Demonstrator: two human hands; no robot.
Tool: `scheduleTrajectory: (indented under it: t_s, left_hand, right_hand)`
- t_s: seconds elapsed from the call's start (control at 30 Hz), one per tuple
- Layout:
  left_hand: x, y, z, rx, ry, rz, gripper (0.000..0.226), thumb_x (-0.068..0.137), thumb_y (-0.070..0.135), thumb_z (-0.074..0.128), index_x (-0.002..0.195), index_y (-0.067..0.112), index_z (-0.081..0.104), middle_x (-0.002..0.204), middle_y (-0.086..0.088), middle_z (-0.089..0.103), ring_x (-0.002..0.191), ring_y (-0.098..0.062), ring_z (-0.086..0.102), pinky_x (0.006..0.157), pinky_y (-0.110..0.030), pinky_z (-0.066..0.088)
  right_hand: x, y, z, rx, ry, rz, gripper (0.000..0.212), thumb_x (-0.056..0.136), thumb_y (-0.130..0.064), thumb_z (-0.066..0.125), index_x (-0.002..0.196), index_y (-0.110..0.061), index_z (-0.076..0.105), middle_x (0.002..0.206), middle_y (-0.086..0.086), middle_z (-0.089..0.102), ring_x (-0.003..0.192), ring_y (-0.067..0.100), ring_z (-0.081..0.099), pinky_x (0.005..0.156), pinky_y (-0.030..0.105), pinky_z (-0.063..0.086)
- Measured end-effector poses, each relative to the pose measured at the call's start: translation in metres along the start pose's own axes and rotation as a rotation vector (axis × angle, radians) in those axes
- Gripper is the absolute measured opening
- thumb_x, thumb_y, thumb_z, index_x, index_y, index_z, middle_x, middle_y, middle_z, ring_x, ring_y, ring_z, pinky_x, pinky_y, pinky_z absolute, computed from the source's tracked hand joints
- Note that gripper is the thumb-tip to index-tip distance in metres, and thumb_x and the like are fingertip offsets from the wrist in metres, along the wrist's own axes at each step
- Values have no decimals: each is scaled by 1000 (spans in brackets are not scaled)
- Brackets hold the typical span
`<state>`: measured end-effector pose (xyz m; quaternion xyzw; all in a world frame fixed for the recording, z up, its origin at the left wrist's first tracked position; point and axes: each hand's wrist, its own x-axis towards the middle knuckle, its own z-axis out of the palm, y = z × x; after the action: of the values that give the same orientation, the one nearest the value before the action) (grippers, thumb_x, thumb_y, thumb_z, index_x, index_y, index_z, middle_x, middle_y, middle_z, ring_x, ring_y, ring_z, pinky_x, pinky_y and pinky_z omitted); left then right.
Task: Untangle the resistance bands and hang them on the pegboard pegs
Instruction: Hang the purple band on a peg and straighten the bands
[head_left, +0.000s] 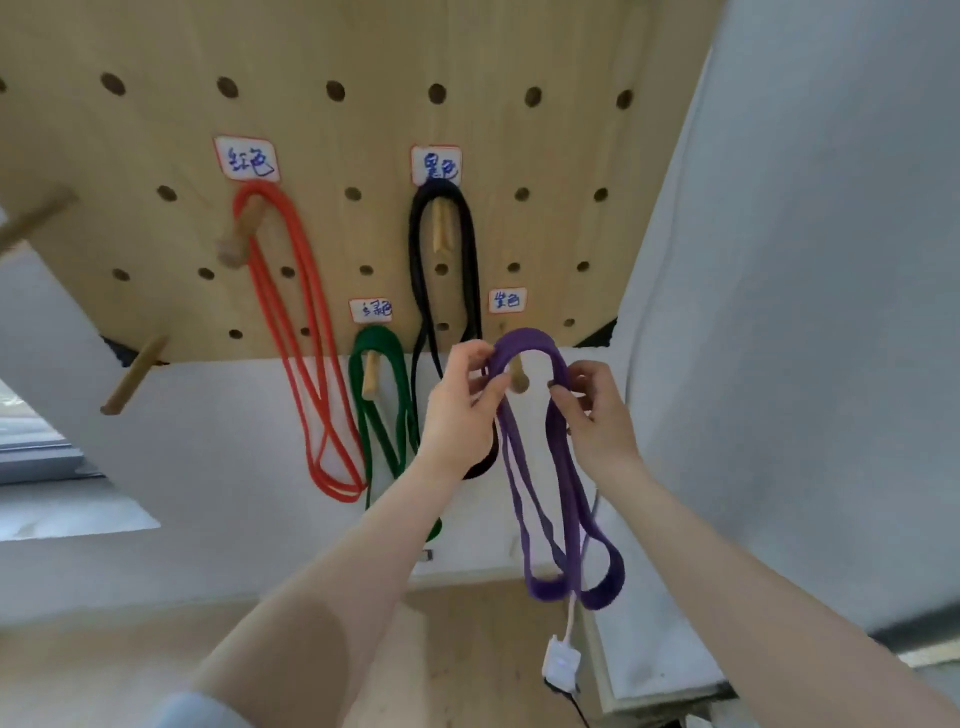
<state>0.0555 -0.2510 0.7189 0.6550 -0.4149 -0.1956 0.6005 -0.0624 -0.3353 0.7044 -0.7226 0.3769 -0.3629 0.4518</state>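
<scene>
A purple resistance band (563, 499) is looped over the lowest right wooden peg (518, 378) of the pegboard (363, 62). My left hand (460, 405) pinches its left strand just below the peg. On the right strand, my right hand (595, 410) pinches the band at the same height. Both purple loops hang down to about table height. A red band (301, 338) hangs on the upper left peg, a black band (423, 291) on the upper middle peg, and a green band (376, 415) on a lower peg. Each peg has a handwritten label above it.
Two bare wooden pegs (132, 376) stick out at the left of the board. A white wall lies behind and to the right. Below are a wooden table top (457, 649), a white cable with a small white box (560, 662), and a white board edge.
</scene>
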Motion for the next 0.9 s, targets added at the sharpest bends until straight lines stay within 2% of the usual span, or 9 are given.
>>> scheduleTrajectory:
  t_s: [0.1,0.2,0.33,0.47,0.53,0.6,0.67,0.73,0.9]
  left_hand:
    - [25,-8,6,-24,38,-86,23,95,16,49,115,25,43,110,9,56,105,-9,58,88,-26,51]
    - [45,-14,7,-25,59,-128,27,95,14,49,120,21,42,111,9,54,106,-8,55,88,-22,46]
    - [58,-21,18,56,16,-139,29,94,11,50,119,21,40,110,12,50,100,-2,50,89,-19,37]
    - [68,-32,24,71,32,-138,27,95,12,48,119,22,40,103,16,52,97,-2,53,84,-13,38]
    - [68,-37,26,139,7,-105,27,95,11,46,121,19,41,105,13,54,99,-4,53,84,-13,38]
    - [65,-44,30,238,-6,-116,30,96,13,44,126,16,42,117,3,55,107,-12,53,91,-21,38]
    - [60,-54,30,382,16,-172,31,96,17,44,127,16,45,125,-3,55,112,-19,53,89,-24,37]
    - [59,-62,26,501,65,-225,29,96,24,44,125,18,49,118,-6,60,104,-23,58,82,-27,42]
    - [73,-54,23,671,139,-173,28,98,29,40,116,15,55,95,-13,67,85,-31,62,72,-37,50]
  right_hand:
    - [27,5,6,29,-42,-1,15,94,-20,51,107,-22,46,96,-14,57,93,10,57,84,31,48]
    - [49,8,16,62,-31,51,16,94,-22,52,109,-21,45,99,-8,58,95,15,58,86,35,50]
    - [64,12,26,264,17,193,15,95,-22,49,108,-20,43,105,3,58,93,22,60,81,42,52]
    - [75,19,29,86,43,54,14,95,-17,50,106,-19,43,96,-11,55,91,20,58,82,44,52]
    - [84,24,27,56,85,28,14,95,-15,49,108,-14,46,96,-8,55,87,19,57,81,46,51]
    - [87,30,28,-4,78,13,13,94,-14,51,106,-14,47,101,-2,55,83,19,55,80,47,51]
    - [84,42,31,-143,68,-42,15,92,-13,55,106,-11,53,112,7,53,79,18,54,77,46,52]
    - [79,51,37,-243,41,-59,19,90,-12,57,108,-7,58,118,13,51,80,15,52,79,41,51]
    - [80,37,42,-196,57,-83,16,91,-14,54,105,-7,60,94,1,58,82,15,53,74,25,42]
